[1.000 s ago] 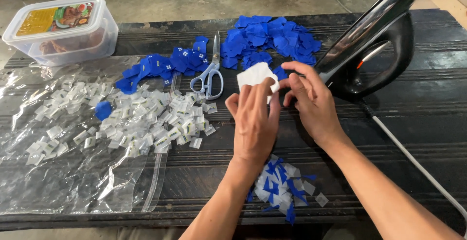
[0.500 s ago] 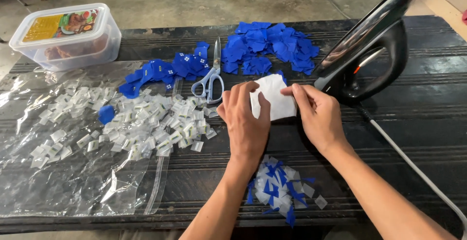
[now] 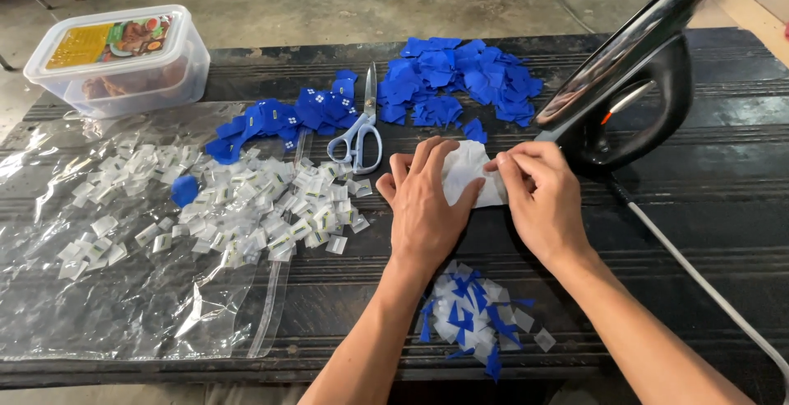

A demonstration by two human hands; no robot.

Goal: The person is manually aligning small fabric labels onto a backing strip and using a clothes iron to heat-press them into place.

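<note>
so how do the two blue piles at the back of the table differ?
The far blue pile, beside the iron, is larger and heaped, plain blue squares with no marks visible. The near blue pile, left of the scissors, is smaller, strung out in a loose line, and several pieces show small white marks. Both are the same bright blue, lying on the dark table.

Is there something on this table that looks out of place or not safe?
Mostly orderly. One thing stands out: the clothes iron stands tilted at the right, close to the right hand, with its cord trailing across the table. The scissors lie between the scrap piles. Both hands, left hand too, press a white piece.
</note>
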